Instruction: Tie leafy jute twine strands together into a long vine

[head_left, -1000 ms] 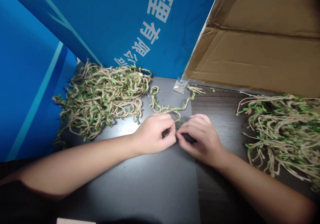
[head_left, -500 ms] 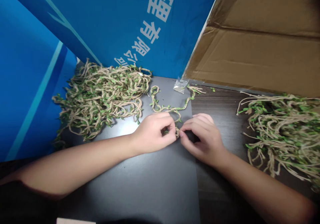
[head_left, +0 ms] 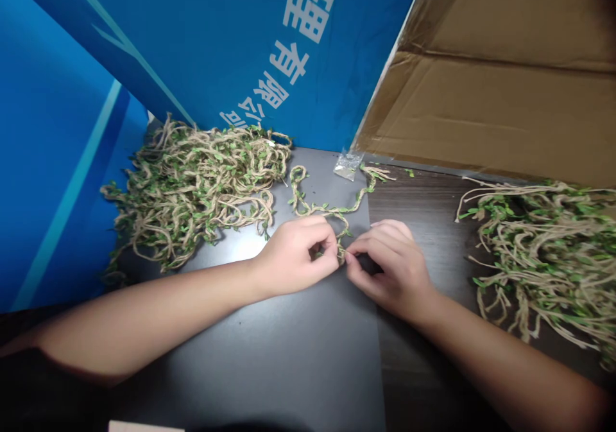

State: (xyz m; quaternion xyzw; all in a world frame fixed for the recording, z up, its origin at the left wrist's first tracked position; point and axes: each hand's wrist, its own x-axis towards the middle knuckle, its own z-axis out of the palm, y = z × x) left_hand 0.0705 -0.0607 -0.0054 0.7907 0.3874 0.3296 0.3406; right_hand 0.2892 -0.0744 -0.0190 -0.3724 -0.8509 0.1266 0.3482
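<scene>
Between my two hands is the near end of a braided twine garland (head_left: 328, 212) with small green leaves. My left hand (head_left: 302, 254) pinches it with thumb and forefinger. Close beside it, my right hand (head_left: 391, 264) has thumb and fingertips pressed together on the same end. The rest of the garland winds away behind my hands in a loose loop, finishing in frayed strands at the far side. My fingers partly hide the part being held, so its exact shape there is unclear.
A heap of leafy twine garlands (head_left: 202, 188) lies at left on the grey board (head_left: 308, 348). Loose leafy twine strands (head_left: 548, 259) are piled at right on the dark wooden table (head_left: 409, 194). Behind stand a blue panel (head_left: 202, 40) and a cardboard sheet (head_left: 495, 111), with a small clear plastic packet (head_left: 347, 165).
Hardly anything differs. Both hands keep their pinch on the garland's end, with only a very slight shift of the right fingertips.
</scene>
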